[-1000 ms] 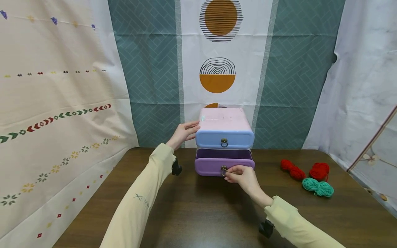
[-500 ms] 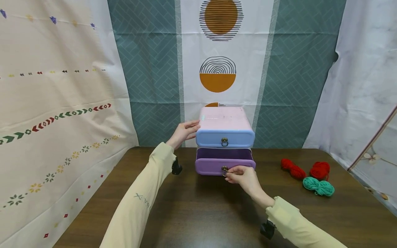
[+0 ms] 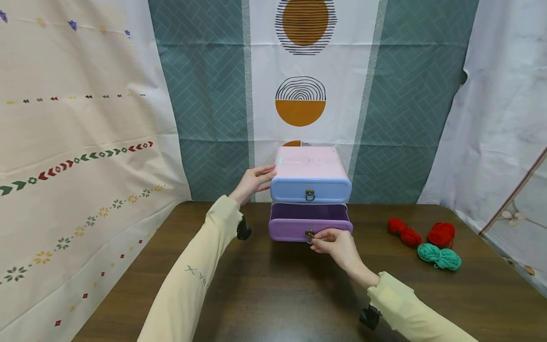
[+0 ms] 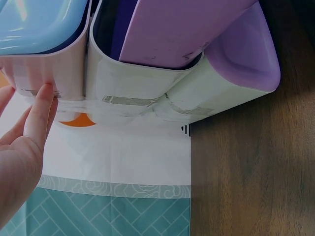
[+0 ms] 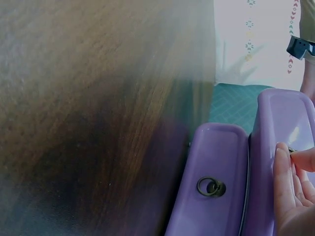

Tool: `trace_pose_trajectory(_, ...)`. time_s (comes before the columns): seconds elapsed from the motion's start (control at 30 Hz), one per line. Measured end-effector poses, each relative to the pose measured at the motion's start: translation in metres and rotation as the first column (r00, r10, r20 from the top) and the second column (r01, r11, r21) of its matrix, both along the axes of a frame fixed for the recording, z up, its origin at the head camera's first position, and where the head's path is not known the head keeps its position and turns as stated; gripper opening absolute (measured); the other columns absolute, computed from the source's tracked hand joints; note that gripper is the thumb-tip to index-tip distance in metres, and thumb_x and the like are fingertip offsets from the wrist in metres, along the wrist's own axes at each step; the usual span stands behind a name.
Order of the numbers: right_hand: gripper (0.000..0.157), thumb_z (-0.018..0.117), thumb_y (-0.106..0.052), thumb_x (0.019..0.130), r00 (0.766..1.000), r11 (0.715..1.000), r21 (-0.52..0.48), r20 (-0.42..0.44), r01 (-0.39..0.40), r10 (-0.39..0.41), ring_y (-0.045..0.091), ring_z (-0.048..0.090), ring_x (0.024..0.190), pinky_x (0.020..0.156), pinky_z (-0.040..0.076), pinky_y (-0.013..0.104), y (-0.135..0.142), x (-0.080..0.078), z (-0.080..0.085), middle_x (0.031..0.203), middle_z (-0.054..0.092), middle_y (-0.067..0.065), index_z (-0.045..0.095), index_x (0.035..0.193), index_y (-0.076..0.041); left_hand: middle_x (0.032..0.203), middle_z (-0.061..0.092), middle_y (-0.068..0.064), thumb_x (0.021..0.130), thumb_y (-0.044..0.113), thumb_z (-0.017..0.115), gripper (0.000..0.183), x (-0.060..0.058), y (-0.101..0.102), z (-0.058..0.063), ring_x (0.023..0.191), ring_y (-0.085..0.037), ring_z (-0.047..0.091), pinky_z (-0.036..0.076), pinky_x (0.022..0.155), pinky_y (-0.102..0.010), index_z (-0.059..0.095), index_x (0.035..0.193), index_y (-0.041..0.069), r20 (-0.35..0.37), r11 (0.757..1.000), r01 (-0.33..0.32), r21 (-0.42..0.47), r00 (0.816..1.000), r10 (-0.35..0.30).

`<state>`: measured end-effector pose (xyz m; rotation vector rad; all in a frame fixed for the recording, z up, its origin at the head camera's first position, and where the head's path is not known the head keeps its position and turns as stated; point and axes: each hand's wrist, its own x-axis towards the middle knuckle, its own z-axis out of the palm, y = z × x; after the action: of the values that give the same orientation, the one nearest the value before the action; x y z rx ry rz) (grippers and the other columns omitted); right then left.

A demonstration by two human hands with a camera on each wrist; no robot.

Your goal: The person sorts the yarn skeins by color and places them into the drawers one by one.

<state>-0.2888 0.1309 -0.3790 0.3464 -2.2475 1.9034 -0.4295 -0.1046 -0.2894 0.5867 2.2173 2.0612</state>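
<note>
Little drawer tower: three boxes in a stack, on the brown wooden table, close to the hanging cloth at the back.
Top box: a pink case with a light blue drawer, pushed in; a small brass ring hangs on its front.
Middle box: a pale case with a purple drawer, pulled out toward the person; I see its dark purple inside.
Bottom box: a lilac drawer, pushed in, with its own ring pull.
Right hand: thumb and finger are together, pinching the brass ring pull of the purple drawer.
Left hand: fingers are stretched out, not wrapped around anything; the tips touch the side of the pink case.
Yarn: a twisted red skein, a rounder red skein and a green skein lie on the right of the table; the green one is just in front of the rounder red one.
Sleeves: both are pale yellow.
</note>
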Motion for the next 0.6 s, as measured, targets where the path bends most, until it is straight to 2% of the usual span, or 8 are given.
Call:
trace_pose_trajectory(0.27, 0.009, 0.064, 0.008, 0.078, 1.0, 1.0, 0.009, 0.001, -0.006, 0.006, 0.033, 0.064, 0.067, 0.062, 0.054, 0.04, 0.001, 0.003, -0.002, 0.074, 0.064, 0.02, 0.062, 0.083, 0.015, 0.122, 0.052, -0.008, 0.084, 0.029, 0.066, 0.05, 0.004, -0.003, -0.002, 0.102, -0.016, 0.055, 0.048, 0.081, -0.029, 0.053, 0.129, 0.011, -0.057, 0.999, 0.035, 0.01, 0.998, -0.034)
trace_pose_trajectory(0.47, 0.01, 0.064, 0.007, 0.079, 1.0, 1.0, 0.004, 0.006, -0.017, 0.017, 0.03, 0.064, 0.067, 0.06, 0.054, 0.034, 0.002, 0.006, -0.003, 0.075, 0.064, 0.022, 0.061, 0.084, 0.016, 0.125, 0.049, -0.011, 0.088, 0.022, 0.063, 0.048, 0.011, -0.001, 0.005, 0.107, -0.02, 0.053, 0.047, 0.083, -0.031, 0.049, 0.131, 0.008, -0.015, 1.0, 0.027, -0.004, 1.0, -0.027)
trace_pose_trajectory(0.6, 0.011, 0.065, 0.007, 0.079, 1.0, 1.0, -0.001, 0.007, -0.021, 0.021, 0.031, 0.064, 0.067, 0.062, 0.054, 0.037, 0.002, 0.009, -0.003, 0.076, 0.064, 0.021, 0.061, 0.085, 0.016, 0.128, 0.046, -0.014, 0.09, 0.017, 0.06, 0.047, 0.02, 0.0, 0.015, 0.109, -0.023, 0.05, 0.046, 0.085, -0.032, 0.046, 0.133, 0.005, 0.013, 0.999, 0.03, -0.015, 0.999, -0.03)
